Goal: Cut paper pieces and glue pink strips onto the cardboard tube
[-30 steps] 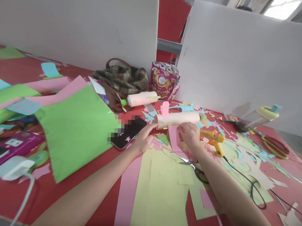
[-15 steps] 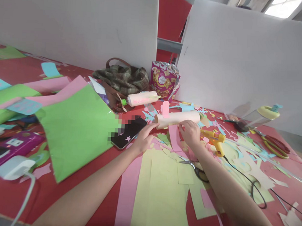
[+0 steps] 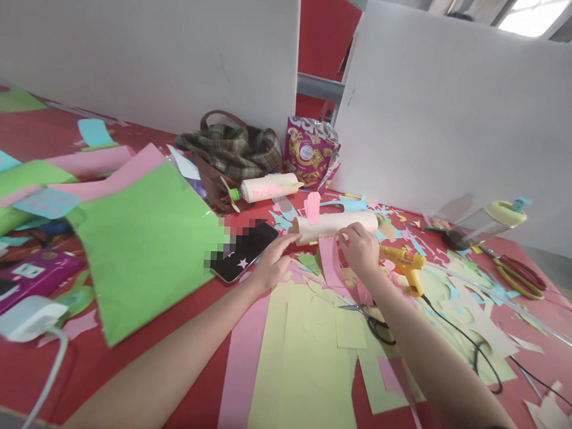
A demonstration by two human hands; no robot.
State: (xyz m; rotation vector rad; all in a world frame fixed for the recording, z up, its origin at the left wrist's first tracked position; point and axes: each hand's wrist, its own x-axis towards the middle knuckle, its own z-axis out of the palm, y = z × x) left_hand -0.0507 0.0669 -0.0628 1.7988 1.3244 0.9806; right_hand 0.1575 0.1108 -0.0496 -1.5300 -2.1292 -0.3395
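A cream paper roll (image 3: 330, 224) lies across the table with a rounded pink paper tab (image 3: 313, 207) standing on it. My left hand (image 3: 272, 262) has its fingers stretched out, the fingertips at the roll's left end. Against the roll's front side, my right hand (image 3: 361, 248) curls its fingers in, thumb towards the fingertips; whatever is between them is too small to make out. Just left of those fingers is a pink paper strip (image 3: 330, 264). A yellow glue gun (image 3: 409, 264) lies right of my right hand, and scissors (image 3: 371, 319) lie under my right forearm.
Beside my left hand is a phone (image 3: 244, 254); further left spreads a large green sheet (image 3: 151, 253). A second, decorated roll (image 3: 271, 187), a plaid bag (image 3: 236, 149) and a snack pouch (image 3: 311, 152) stand behind. Paper scraps, a clear bottle (image 3: 487, 226) and red-yellow-handled scissors (image 3: 520, 275) lie right.
My right hand has shifted very slightly up and left along the roll's front. My left hand stays in place.
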